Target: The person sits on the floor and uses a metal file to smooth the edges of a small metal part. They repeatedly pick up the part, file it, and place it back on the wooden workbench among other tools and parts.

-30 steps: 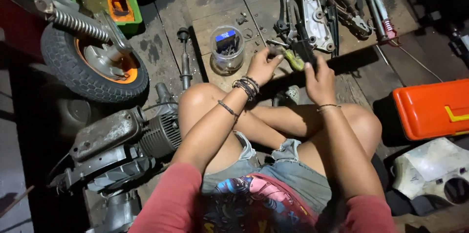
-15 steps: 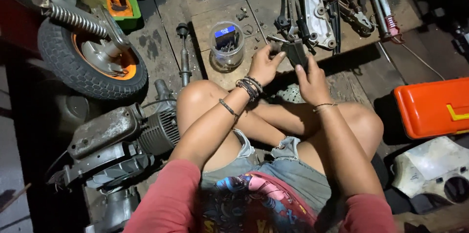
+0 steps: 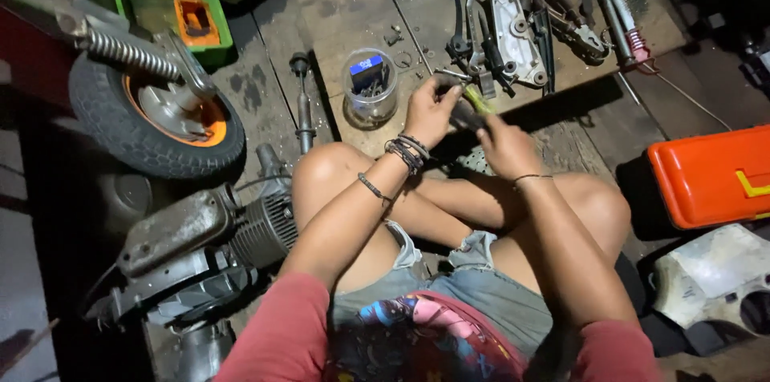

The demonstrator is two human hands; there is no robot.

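Your left hand (image 3: 429, 109) and right hand (image 3: 504, 144) have closed in on each other since a second ago. Then the right hand lay flatter, off to the side of the tool; now both meet over the board's near edge, just above your knees. The left hand is curled around a dark part (image 3: 465, 113) with a yellow-green tool (image 3: 478, 98) showing at its fingertips. The right hand's fingers are folded over the part's other end; exactly what they pinch is hidden, so I cannot tell.

That closing-up suggests you have moved from reaching to working the part between both hands, probably turning or seating something small.

The board (image 3: 353, 13) carries the rest. A clear jar (image 3: 370, 87) of small hardware stands near its near-left corner, just beside your left hand. Levers and a silver bracket (image 3: 513, 21) lie along the far side, pliers (image 3: 573, 25) toward the far-right corner. None of these has shifted. The wheel (image 3: 152, 113) and engine (image 3: 200, 246) sit off the board at your left, the orange case (image 3: 710, 177) at your right.
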